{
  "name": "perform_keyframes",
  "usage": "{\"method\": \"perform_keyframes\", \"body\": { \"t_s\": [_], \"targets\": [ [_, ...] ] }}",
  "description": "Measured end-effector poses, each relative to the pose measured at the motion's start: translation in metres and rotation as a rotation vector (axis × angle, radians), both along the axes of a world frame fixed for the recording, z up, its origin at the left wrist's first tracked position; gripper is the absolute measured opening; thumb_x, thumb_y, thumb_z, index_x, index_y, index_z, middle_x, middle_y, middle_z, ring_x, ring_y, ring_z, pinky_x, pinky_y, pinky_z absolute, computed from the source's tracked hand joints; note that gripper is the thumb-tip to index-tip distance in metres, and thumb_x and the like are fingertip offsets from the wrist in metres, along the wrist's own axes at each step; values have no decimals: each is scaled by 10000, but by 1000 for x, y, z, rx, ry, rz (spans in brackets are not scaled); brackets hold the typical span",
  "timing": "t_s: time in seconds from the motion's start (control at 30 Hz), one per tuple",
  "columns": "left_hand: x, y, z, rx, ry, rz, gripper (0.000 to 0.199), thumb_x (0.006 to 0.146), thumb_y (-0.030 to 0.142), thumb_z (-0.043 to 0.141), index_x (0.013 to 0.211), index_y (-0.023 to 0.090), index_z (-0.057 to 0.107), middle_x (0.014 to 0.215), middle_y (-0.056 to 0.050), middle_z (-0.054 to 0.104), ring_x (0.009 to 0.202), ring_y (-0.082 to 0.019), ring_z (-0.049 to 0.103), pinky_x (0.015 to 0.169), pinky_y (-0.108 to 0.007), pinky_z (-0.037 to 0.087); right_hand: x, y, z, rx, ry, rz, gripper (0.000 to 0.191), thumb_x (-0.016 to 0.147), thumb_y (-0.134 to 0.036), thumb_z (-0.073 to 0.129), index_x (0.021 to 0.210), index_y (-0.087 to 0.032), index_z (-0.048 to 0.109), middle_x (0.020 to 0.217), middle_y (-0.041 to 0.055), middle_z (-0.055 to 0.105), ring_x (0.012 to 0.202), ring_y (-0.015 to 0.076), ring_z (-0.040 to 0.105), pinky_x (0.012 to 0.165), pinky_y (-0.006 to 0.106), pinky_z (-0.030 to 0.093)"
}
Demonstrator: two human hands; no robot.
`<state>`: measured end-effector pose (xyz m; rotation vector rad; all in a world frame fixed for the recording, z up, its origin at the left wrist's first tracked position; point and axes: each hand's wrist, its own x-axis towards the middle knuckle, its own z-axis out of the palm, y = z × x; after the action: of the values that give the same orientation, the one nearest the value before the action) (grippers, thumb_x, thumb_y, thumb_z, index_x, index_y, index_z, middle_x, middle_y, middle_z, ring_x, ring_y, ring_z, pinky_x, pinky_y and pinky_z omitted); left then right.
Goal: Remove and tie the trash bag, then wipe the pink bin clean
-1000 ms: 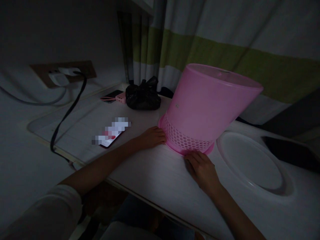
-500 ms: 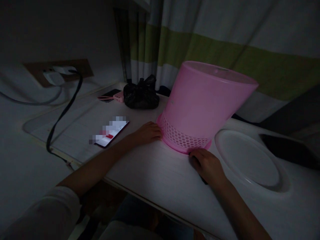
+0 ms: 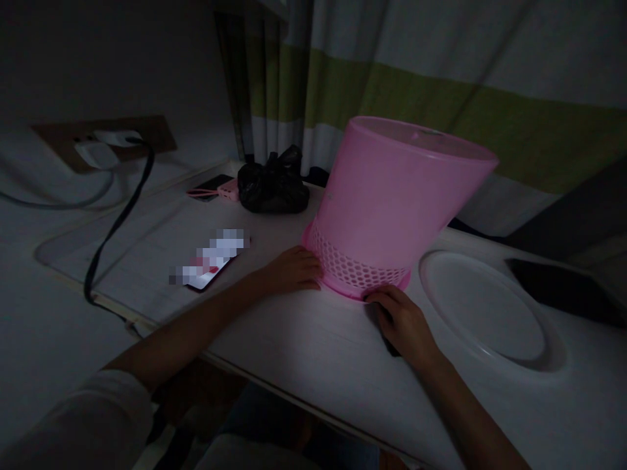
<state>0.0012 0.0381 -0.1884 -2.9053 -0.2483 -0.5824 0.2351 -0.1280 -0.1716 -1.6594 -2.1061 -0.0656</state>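
My right grip [image 3: 409, 326] is curled round some dark thingy [image 3: 393, 346], left grip [image 3: 292, 271] uncurled; pushing could skid the pink bin [image 3: 392, 196] toward the tabletop [image 3: 304, 359] back edge.

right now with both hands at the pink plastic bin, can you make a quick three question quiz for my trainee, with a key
1. True or false: honeycomb holes ring the lower part of the tapered pink plastic bin.

2. What lies on the table just right of the bin?
a) a knotted black plastic bag
b) a round white tray
c) a phone with a lit screen

3. Which hand grips a slim dark object?

Key:
1. True.
2. b.
3. The right hand; the left hand rests at the bin's base.
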Motion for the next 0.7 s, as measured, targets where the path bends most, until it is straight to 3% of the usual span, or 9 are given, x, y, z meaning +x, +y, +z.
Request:
{"method": "perform_keyframes", "body": {
  "t_s": [0.17, 0.33, 0.7],
  "targets": [
    [19, -30, -2, 101, -12, -81, 188, 895, 346, 491, 946, 208, 607, 907, -7, 653, 852, -154, 546, 781, -293, 351, -8, 2, -7, 132, 36, -71, 214, 844, -164, 450, 985, -186, 610, 961, 74, 595, 874, 188, 568, 741, 322, 513],
    [20, -32, -5, 115, -53, -78, 153, 897, 184, 470, 976, 200, 600, 898, -1, 645, 842, -143, 543, 780, -283, 365, -8, 5, -11, 217, -18, -38, 129, 836, -196, 519, 897, -187, 631, 862, 42, 667, 824, 199, 583, 749, 355, 504],
    [19, -31, -9, 105, -44, -78, 167, 904, 190, 462, 997, 199, 600, 922, -2, 645, 849, -142, 534, 788, -280, 366, -21, 1, -6, 91, -28, 76, 211, 868, -168, 464, 1032, -158, 597, 972, 65, 656, 897, 185, 583, 820, 341, 499]
  ]
}}
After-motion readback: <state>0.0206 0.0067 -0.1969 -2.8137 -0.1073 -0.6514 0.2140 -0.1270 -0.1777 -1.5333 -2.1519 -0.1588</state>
